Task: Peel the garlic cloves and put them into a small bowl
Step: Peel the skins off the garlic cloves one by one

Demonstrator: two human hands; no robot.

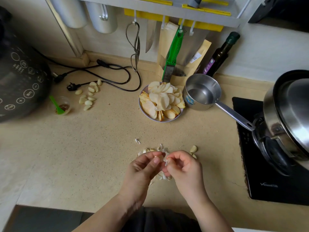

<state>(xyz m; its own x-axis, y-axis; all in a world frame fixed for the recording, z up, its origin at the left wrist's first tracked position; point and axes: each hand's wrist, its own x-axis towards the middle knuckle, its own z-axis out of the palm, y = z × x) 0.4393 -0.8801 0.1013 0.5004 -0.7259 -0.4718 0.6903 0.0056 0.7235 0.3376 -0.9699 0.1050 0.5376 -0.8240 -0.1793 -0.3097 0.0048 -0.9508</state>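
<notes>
Low in the middle of the counter, my left hand (pixel 143 166) and my right hand (pixel 182 166) meet around one garlic clove (pixel 164 159). Both hands pinch it, and papery skin sticks out between the fingertips. Loose garlic skins (pixel 159 148) and unpeeled pieces lie under and behind the hands. A peeled clove (pixel 193 149) rests just right of them. Several peeled cloves (pixel 88 96) lie in a loose group at the far left of the counter. A small clear plastic cup (pixel 62 106) with a green spoon stands beside that group.
A plate of apple slices (pixel 161 101) sits mid-counter, a small steel saucepan (pixel 202 92) to its right. An induction hob (pixel 267 164) with a lidded pot fills the right side. A dark cooker (pixel 20 84) and black cables (pixel 108 71) occupy the left back.
</notes>
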